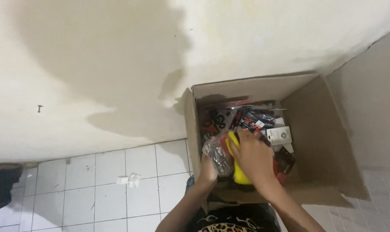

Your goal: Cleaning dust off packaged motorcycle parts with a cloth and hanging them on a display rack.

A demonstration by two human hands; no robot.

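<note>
Both hands are down inside an open cardboard box [319, 141] that sits on the floor against the wall. The right hand [256, 157] is spread flat-ish, fingers extended and only loosely curled, pressed on top of a yellow item [237, 169]. It looks like soft yellow plastic or cloth, but I can't say more than that. The palm covers most of it, so only the top end by the fingertips and the bottom edge under the wrist peek out. Not a real pinch, more of a cupped hold from above.

The left hand [208, 172] is mostly hidden behind the box wall and the stuff in front of it. It's right up against a clear plastic bag [217, 155] with dark little parts in it, just left of the yellow item, and seems to be gripping it from below, but I honestly can't tell how closed the fingers are.

Just past the right hand's fingertips there's a pile of red-and-black retail packets [250, 120], and a small white card package [280, 135] sits just right of those fingertips. Another dark red packet [285, 162] lies right beside the wrist on the right.

Outside the box, well off to the left of both hands, a crumpled white scrap [129, 179] lies on the white tiled floor [96, 189].
</note>
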